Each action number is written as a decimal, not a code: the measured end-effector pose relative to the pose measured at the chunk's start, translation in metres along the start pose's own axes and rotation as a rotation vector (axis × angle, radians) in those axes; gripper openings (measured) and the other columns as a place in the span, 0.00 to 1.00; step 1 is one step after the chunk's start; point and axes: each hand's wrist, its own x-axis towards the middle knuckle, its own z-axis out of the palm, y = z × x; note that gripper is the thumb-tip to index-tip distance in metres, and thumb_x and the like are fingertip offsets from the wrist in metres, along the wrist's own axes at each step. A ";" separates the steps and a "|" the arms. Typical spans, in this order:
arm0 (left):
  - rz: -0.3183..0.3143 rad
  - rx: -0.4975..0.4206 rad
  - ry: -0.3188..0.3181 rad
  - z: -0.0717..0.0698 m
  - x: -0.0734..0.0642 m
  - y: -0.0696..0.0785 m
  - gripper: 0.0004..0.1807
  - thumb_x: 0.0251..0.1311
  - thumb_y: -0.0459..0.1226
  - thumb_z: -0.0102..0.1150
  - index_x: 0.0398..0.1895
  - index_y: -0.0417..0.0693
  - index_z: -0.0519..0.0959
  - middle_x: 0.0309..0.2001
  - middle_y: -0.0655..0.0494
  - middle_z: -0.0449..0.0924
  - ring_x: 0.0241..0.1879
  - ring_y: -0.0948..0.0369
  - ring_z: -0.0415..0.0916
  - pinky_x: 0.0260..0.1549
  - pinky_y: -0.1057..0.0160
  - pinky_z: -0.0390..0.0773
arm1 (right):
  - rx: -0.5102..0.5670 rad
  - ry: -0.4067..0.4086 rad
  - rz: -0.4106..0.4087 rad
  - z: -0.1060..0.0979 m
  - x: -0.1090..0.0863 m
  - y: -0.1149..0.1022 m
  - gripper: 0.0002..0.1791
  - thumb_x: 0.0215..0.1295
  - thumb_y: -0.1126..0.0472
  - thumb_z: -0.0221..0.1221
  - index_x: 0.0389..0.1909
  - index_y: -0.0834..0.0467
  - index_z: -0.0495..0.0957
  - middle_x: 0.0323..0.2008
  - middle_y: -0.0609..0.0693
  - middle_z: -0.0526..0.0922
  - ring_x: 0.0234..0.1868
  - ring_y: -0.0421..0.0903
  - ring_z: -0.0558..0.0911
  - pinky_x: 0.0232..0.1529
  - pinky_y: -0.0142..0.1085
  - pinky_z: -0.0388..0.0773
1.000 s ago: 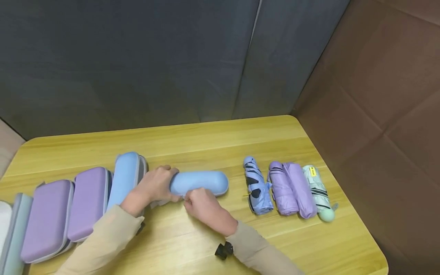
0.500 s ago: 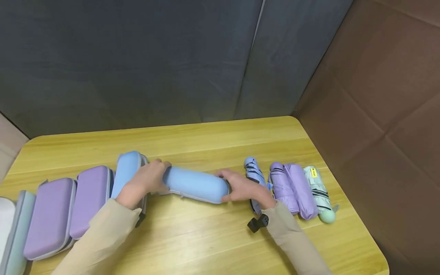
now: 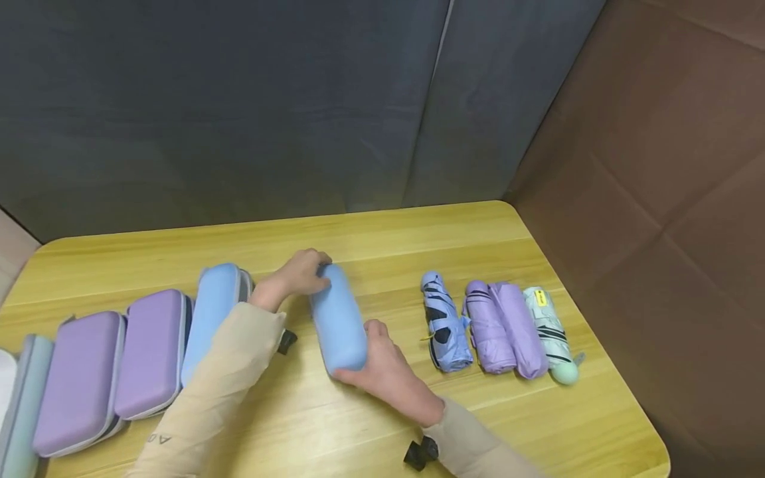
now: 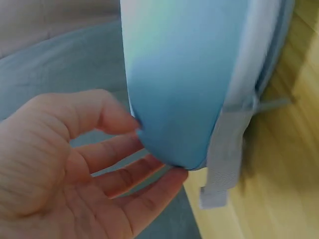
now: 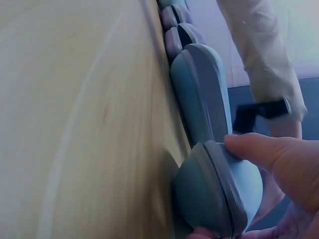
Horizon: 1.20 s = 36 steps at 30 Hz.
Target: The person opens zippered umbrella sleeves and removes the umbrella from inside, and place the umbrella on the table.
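A long blue hard-shell zip case (image 3: 337, 318) stands slanted on the table between both hands, rounded at its ends. My left hand (image 3: 301, 272) holds its far end, with the thumb and fingertips around the rounded tip. In the left wrist view a grey fabric tab (image 4: 224, 154) hangs from the zip beside that end. My right hand (image 3: 388, 368) grips the near end, thumb on one side and fingers on the other. The right wrist view shows the zip seam running round that end of the case, close over the wooden surface.
At left stand another blue case (image 3: 215, 312), two purple cases (image 3: 84, 378) and a pale green one (image 3: 26, 405), with a white item at the edge. Folded umbrellas lie at right: blue (image 3: 445, 325), purple (image 3: 490, 332) and mint (image 3: 552, 335). A dark partition (image 3: 239, 113) rises behind the table.
The case has turned from lying crosswise to pointing away from me. My right hand went from its front side to its right end, then swung nearer; my left hand moved farther back and right.
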 end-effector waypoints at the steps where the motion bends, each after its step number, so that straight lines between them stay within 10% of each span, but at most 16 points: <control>1: -0.005 -0.016 0.008 0.002 0.003 0.001 0.24 0.52 0.32 0.55 0.50 0.21 0.72 0.49 0.28 0.74 0.51 0.38 0.71 0.51 0.46 0.72 | -0.003 0.013 0.007 0.003 -0.001 -0.002 0.47 0.38 0.45 0.74 0.54 0.64 0.61 0.43 0.57 0.72 0.35 0.50 0.78 0.33 0.39 0.78; 10: -0.212 -0.038 0.126 0.027 -0.008 0.025 0.33 0.57 0.43 0.57 0.60 0.27 0.66 0.53 0.27 0.68 0.52 0.36 0.68 0.48 0.43 0.72 | -0.071 0.039 -0.015 0.006 0.002 -0.005 0.48 0.36 0.37 0.72 0.50 0.64 0.63 0.36 0.55 0.73 0.28 0.45 0.76 0.26 0.32 0.75; 15: -0.399 -0.034 0.138 0.041 -0.021 0.040 0.49 0.51 0.53 0.62 0.69 0.35 0.54 0.57 0.23 0.61 0.48 0.34 0.70 0.38 0.41 0.76 | -0.018 0.067 -0.211 -0.009 0.012 0.003 0.28 0.59 0.47 0.62 0.48 0.67 0.71 0.31 0.54 0.74 0.27 0.42 0.72 0.25 0.30 0.72; 22: -0.408 -0.212 0.156 0.041 -0.031 0.034 0.51 0.54 0.49 0.60 0.71 0.33 0.44 0.60 0.22 0.56 0.50 0.33 0.69 0.41 0.40 0.76 | 0.028 0.153 -0.397 -0.019 0.031 0.004 0.14 0.61 0.67 0.57 0.47 0.69 0.74 0.33 0.57 0.75 0.33 0.48 0.77 0.33 0.31 0.76; 28: -0.371 -0.455 0.185 0.034 -0.045 0.016 0.46 0.59 0.44 0.55 0.70 0.30 0.42 0.60 0.23 0.59 0.56 0.34 0.64 0.52 0.41 0.70 | -0.007 0.141 -0.375 -0.013 0.044 -0.007 0.22 0.57 0.63 0.63 0.50 0.69 0.73 0.36 0.58 0.76 0.34 0.50 0.77 0.34 0.30 0.76; 36: -0.474 -0.805 0.172 0.030 -0.061 0.004 0.43 0.62 0.44 0.50 0.74 0.45 0.40 0.63 0.31 0.57 0.55 0.40 0.66 0.49 0.49 0.74 | -0.309 0.118 -0.172 -0.003 0.057 -0.029 0.33 0.50 0.45 0.67 0.45 0.70 0.75 0.32 0.57 0.77 0.31 0.47 0.76 0.26 0.33 0.75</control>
